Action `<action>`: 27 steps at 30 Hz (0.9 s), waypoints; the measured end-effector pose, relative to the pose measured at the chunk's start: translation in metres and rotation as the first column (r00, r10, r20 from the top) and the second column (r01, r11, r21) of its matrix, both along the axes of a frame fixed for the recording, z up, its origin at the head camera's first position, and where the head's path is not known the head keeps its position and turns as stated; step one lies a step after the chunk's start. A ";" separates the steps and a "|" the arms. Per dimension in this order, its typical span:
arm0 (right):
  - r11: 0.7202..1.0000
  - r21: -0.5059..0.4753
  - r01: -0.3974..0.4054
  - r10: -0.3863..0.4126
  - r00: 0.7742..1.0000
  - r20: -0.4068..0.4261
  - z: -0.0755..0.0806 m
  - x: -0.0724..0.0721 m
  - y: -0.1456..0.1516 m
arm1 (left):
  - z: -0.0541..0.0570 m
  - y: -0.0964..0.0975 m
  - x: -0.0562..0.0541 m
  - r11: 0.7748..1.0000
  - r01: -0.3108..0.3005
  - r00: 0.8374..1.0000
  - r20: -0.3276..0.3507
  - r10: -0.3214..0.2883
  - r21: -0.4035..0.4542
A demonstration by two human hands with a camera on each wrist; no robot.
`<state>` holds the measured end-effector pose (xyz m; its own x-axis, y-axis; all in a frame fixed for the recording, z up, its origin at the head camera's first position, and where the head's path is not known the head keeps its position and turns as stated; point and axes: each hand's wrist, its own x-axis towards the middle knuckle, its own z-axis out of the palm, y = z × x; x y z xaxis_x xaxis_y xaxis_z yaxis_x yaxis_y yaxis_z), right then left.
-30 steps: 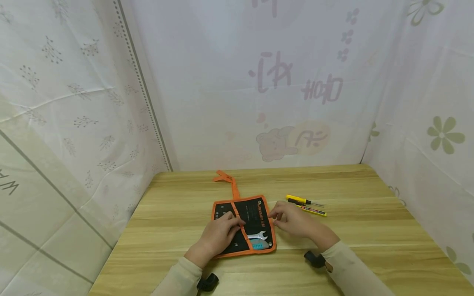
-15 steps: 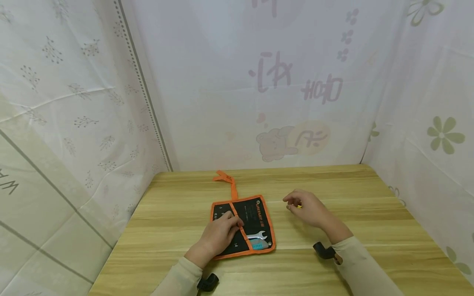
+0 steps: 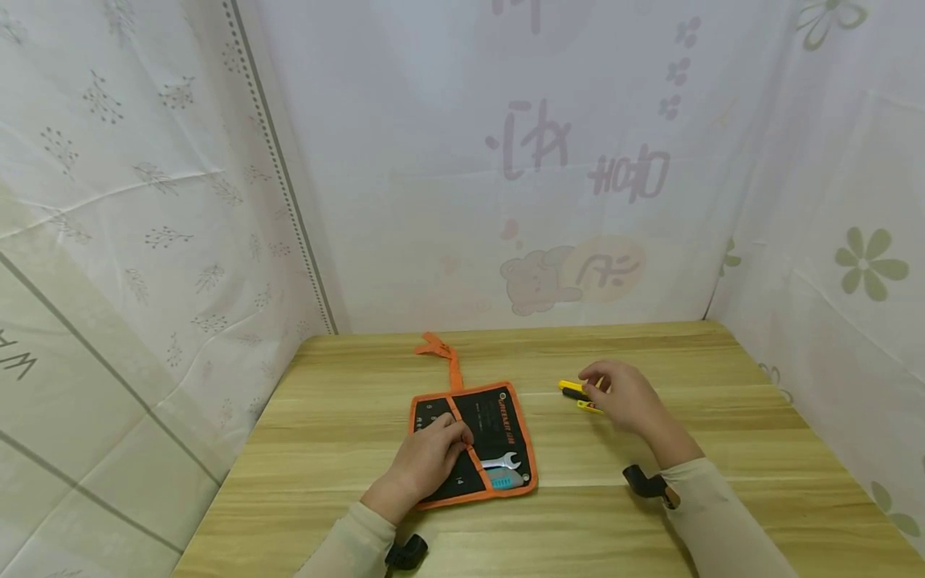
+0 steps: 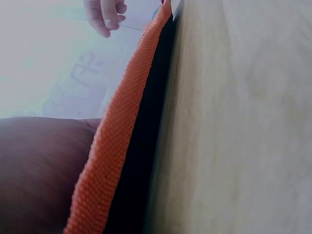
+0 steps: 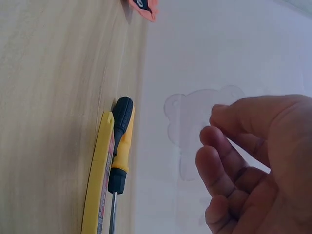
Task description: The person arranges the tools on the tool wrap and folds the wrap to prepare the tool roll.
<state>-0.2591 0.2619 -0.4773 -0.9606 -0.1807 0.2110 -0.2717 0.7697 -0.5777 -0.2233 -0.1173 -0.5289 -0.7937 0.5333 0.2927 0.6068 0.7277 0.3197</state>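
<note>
A black tool pouch (image 3: 495, 413) with orange edging lies flat on the table. My left hand (image 3: 433, 457) rests on it, fingertips pinching the orange pocket edge. A wrench (image 3: 506, 461) and a teal-and-grey handle (image 3: 507, 480) stick out of the pocket near the front. My right hand (image 3: 625, 397) hovers over the tools at the right, fingers loosely bent, holding nothing. Below it in the right wrist view are a yellow screwdriver (image 5: 122, 153) with a metal shaft, a black-handled tool (image 5: 123, 109) and a slim yellow tool (image 5: 100, 170) with a printed label.
An orange tie strap (image 3: 456, 373) trails from the pouch toward the back of the wooden table (image 3: 347, 449). Patterned cloth (image 3: 433, 201) hangs behind and on both sides. A black wrist-camera mount (image 3: 408, 552) juts from the left sleeve, another (image 3: 643, 483) from the right.
My right hand has left the pouch's right edge, moving rightward to above the loose tools. The left hand stays at the pocket edge; the pouch has shifted very slightly left.
</note>
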 end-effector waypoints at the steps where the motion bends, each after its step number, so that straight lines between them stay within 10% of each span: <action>1: 1.000 -0.003 0.013 -0.013 1.000 -0.003 0.000 -0.001 0.002 | 0.000 0.000 0.000 1.000 0.001 1.000 -0.002 -0.001 0.001; 27: 0.991 -0.041 0.128 -0.120 0.981 0.153 -0.026 -0.015 0.039 | -0.002 0.000 0.000 1.000 0.010 0.999 -0.039 -0.009 0.013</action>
